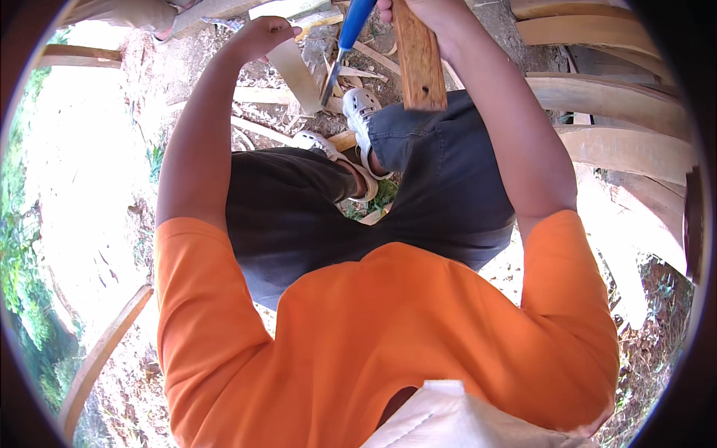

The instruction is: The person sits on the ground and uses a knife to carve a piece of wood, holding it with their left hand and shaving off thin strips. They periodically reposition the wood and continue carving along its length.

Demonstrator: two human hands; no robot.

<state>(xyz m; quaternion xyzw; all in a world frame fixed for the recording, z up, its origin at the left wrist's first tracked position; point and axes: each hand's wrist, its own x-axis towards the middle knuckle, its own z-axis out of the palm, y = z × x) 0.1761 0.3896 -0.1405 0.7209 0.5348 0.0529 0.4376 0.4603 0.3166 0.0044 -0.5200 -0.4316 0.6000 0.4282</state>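
My left hand (265, 36) is up at the top left, its fingers curled in; whether anything is inside them is hidden. Just beside it lies a flat pale board (296, 73), slanting over the ground. My right hand (435, 13), partly cut off by the top edge, grips a thick brown wooden block (420, 60) with a small dark hole near its lower end. Left of the block, a chisel-like tool with a blue handle (357, 21) and a narrow metal blade (331, 79) slants downward. The handle's top is out of view, so I cannot tell what supports it.
Several curved wooden pieces (609, 97) are stacked on the right. Wood strips and shavings (258, 131) litter the ground around my white clogs (364, 112). A long curved wood piece (104, 358) stands at the lower left. Another person's foot (164, 33) shows at the top left.
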